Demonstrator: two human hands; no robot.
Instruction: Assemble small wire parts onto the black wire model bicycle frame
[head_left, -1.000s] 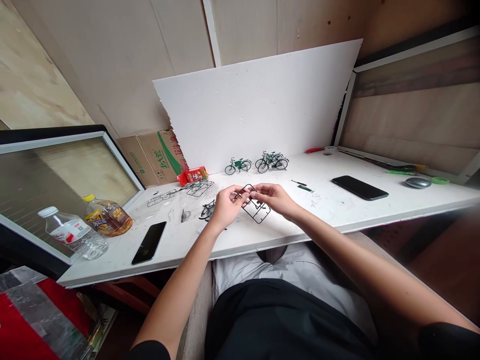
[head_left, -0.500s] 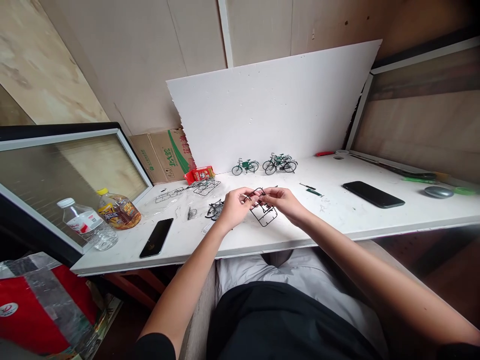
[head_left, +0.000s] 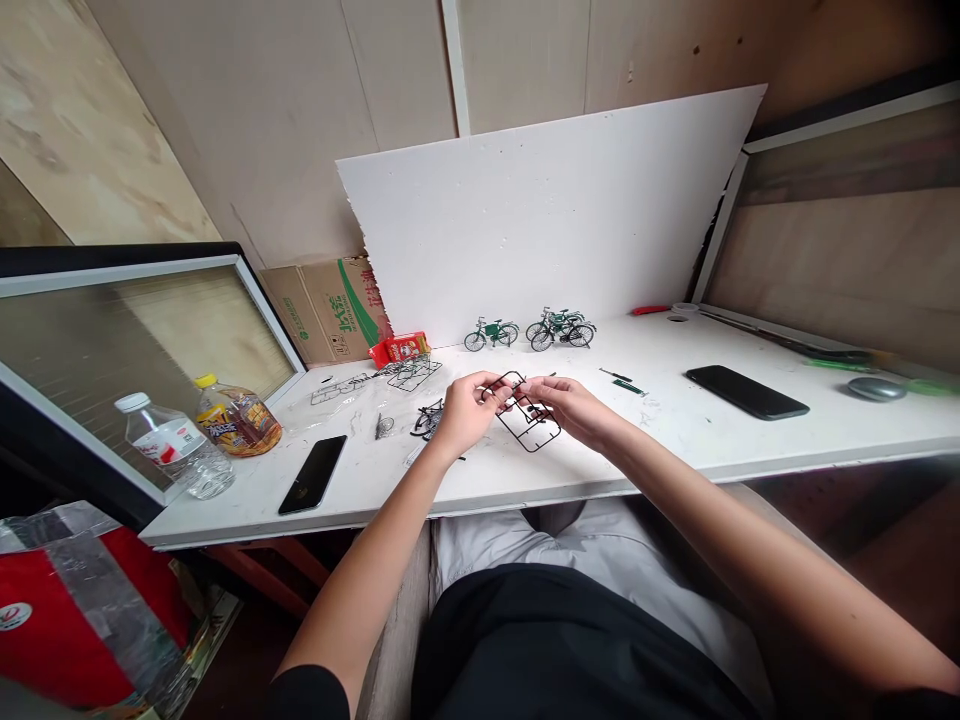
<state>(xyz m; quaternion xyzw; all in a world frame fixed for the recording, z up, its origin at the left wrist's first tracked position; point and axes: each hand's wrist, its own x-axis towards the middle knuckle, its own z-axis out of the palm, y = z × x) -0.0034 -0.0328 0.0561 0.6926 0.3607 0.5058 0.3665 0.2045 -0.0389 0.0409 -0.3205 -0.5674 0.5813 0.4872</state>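
Note:
Over the front middle of the table, my left hand [head_left: 469, 408] pinches the upper left side of a black plastic model-kit sprue [head_left: 534, 447], a thin rectangular frame with small parts inside. My right hand [head_left: 571, 405] is at its upper right, fingers closed on the frame's parts; its fingertips partly cover what they grip. The sprue's lower edge hangs free below both hands. Left of my left hand lies a pile of black model parts [head_left: 427, 420]. Behind stand small model bicycles, one green [head_left: 491, 334] and an overlapping group [head_left: 561, 329].
Sprues [head_left: 409, 372] and a red packet [head_left: 399, 348] lie at the back left. A phone [head_left: 313, 475] and two bottles, one clear [head_left: 176, 450], one yellow-capped [head_left: 238, 420], stand left. Rightward are a green tool [head_left: 628, 386], another phone [head_left: 746, 391] and a grey mouse [head_left: 876, 388].
The sprue has turned slightly and its lower right corner has swung to the right. My right fingers have straightened a little and shifted; my left hand stays nearly in place.

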